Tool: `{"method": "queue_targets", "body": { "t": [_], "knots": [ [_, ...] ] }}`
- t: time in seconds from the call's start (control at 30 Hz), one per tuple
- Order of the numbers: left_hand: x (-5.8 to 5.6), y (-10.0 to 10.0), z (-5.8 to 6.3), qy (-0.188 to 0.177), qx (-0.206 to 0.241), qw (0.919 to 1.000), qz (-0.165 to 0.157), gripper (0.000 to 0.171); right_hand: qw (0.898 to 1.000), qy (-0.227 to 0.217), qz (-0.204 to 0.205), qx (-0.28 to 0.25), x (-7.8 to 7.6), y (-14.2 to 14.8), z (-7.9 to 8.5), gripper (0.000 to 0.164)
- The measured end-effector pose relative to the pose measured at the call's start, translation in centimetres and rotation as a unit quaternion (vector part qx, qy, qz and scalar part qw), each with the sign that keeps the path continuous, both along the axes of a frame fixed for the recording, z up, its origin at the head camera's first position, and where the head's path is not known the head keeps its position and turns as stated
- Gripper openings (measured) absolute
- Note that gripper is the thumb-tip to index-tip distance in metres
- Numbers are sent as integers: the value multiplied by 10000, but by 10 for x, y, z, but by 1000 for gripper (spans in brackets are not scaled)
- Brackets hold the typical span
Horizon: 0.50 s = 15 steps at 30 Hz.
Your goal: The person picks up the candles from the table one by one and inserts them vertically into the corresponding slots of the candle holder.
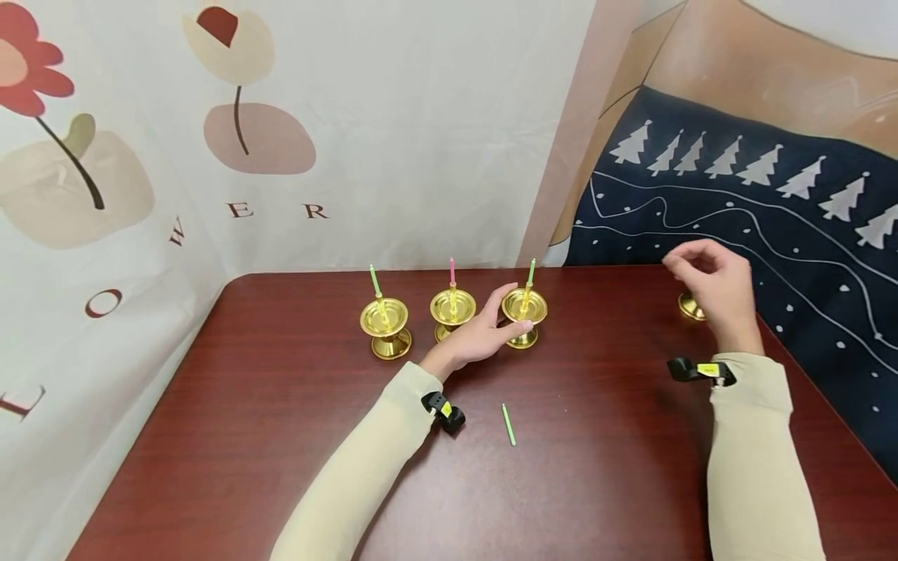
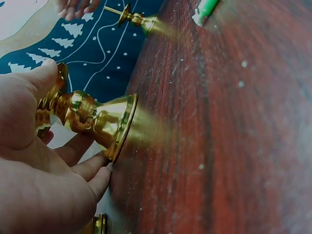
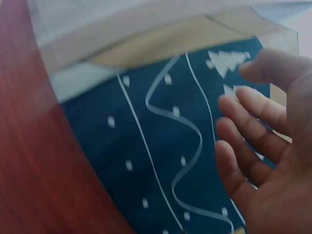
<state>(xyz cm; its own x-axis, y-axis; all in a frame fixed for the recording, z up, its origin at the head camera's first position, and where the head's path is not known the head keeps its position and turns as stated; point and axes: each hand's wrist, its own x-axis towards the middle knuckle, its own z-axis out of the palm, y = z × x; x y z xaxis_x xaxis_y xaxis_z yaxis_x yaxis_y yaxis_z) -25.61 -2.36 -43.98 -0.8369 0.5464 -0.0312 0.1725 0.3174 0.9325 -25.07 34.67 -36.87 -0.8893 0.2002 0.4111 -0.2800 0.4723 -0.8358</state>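
My left hand grips a brass candle holder, thumb in front of the dish and fingers behind; a thin green candle stands upright in it. The holder's base is at the tabletop in the left wrist view. Left of this hand are two similar holders, one with a pink candle, the other with a green candle. Raised above the table's right side, my right hand has loosely bent fingers and holds nothing. Behind it a further brass holder is mostly hidden.
A loose green candle lies on the dark red wooden table, in front of the holders. White printed cloth hangs behind the table's back edge. Dark blue cloth with white trees borders the right side.
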Motion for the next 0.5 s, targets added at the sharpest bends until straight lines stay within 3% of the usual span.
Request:
{"method": "queue_targets", "body": {
  "t": [0.17,0.27,0.37,0.43,0.5],
  "knots": [
    [2,0,0,-23,7,10000,51,85,9945,-56,-966,-399,5,31,-6,4],
    [4,-1,1,-53,-56,9999,80,86,9854,31,-1648,-427,5,48,-11,8],
    [7,1,4,-104,-199,9996,189,87,9770,-154,-2109,-270,4,63,-17,10],
    [10,2,6,-144,-336,9989,307,90,9740,-580,-2189,-56,2,72,-20,21],
    [15,3,8,-181,-450,9979,431,92,9727,-1097,-2028,244,0,80,-23,48]
  ]
}}
